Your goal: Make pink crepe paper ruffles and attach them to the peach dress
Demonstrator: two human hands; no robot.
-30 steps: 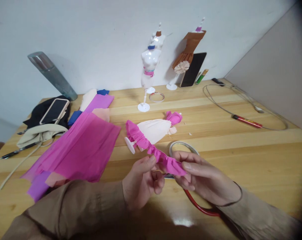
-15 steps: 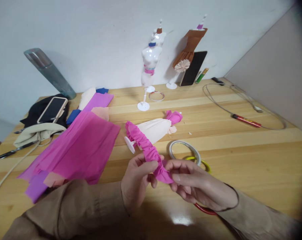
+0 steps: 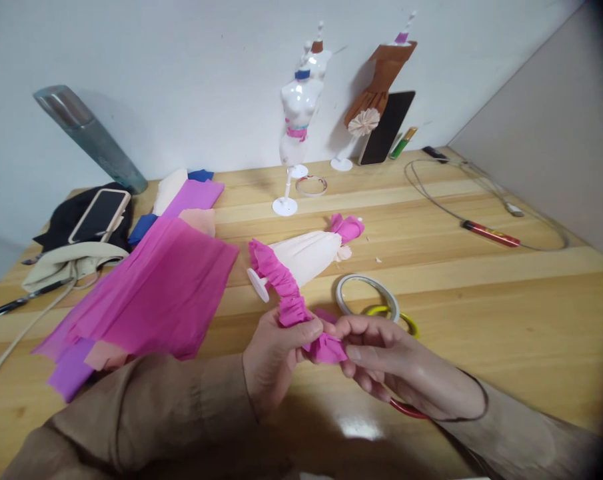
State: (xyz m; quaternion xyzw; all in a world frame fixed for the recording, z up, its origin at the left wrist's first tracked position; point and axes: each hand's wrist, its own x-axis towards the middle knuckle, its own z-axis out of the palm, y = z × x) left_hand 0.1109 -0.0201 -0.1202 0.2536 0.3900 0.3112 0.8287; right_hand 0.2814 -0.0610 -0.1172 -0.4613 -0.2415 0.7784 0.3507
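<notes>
A gathered strip of pink crepe paper (image 3: 292, 303) runs from the hem of a small dress toward me. My left hand (image 3: 278, 357) pinches it between thumb and fingers near its close end. At that end, my right hand (image 3: 388, 357) grips the frilled edge with thumb and fingertips. Beyond them a little mannequin in a white dress (image 3: 306, 255) with a pink top lies on its side, its round white base toward the left. A white tape roll (image 3: 368, 283) and a yellow ring (image 3: 408, 325) lie just past my right hand; a red ring (image 3: 406, 408) shows partly beneath it.
Pink crepe sheets (image 3: 166, 287) spread over the left side, beside a phone (image 3: 100, 215) and a pen (image 3: 28, 298). Upright mannequins (image 3: 297, 113) stand near the wall, one in a brown dress (image 3: 384, 70). A spray bottle (image 3: 94, 140) leans at back left; a cable (image 3: 431, 197) loops at right.
My left hand's thumb has slid along the strip toward its near end, closer to my right hand. The view has tilted slightly, shifting everything a little upward.
</notes>
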